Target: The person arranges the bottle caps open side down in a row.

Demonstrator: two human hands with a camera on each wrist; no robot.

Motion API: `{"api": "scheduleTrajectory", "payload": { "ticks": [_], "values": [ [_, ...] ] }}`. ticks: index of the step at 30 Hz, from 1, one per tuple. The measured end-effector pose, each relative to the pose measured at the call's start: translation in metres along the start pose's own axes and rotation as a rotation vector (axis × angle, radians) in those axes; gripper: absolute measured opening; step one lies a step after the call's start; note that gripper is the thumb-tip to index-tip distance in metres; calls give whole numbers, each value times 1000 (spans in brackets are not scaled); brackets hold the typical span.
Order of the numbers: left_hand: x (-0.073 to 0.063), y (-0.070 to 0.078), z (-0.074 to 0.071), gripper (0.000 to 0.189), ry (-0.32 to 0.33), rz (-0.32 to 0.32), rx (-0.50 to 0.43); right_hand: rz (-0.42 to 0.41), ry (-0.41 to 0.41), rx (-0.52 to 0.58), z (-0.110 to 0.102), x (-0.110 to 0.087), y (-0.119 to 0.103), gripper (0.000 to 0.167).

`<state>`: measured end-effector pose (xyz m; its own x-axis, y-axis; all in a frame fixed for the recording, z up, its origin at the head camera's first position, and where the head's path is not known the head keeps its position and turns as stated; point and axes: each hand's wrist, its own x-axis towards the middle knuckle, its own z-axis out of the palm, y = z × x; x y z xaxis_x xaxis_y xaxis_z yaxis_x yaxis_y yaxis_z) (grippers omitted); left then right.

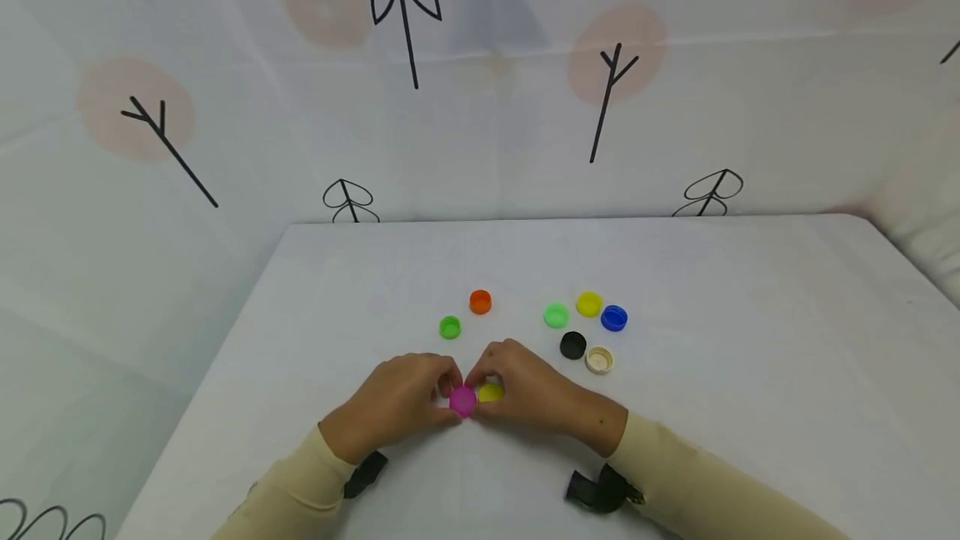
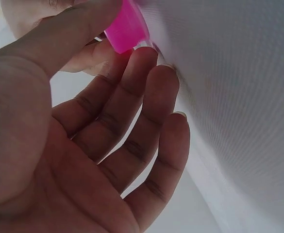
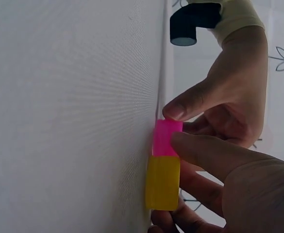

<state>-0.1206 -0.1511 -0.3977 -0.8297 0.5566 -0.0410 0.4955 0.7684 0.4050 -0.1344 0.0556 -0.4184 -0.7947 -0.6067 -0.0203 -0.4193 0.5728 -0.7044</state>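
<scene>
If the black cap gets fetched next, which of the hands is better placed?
Probably the right hand: the black cap lies over toward that side, just beyond it, while the left hand is farther off. Both hands are at the pink cap, though.

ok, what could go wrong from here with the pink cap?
Two risks, as I read it:
1. Fingers of the left hand and right hand are both on the pink cap; uneven pressure might twist or tip it.
2. It sits right against a yellow cap, so a slip could knock that one askew.
</scene>
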Motion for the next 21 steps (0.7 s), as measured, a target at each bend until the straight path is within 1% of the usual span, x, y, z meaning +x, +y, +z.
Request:
{"api": "scheduleTrajectory", "payload": {
  "ticks": [11, 21],
  "values": [
    [1, -1, 1, 27, -12, -10, 22, 9, 1, -24, 0, -1, -3, 19],
    [2, -2, 3, 27, -11, -6, 27, 19, -1, -22, 0, -1, -3, 19]
  ]
}}
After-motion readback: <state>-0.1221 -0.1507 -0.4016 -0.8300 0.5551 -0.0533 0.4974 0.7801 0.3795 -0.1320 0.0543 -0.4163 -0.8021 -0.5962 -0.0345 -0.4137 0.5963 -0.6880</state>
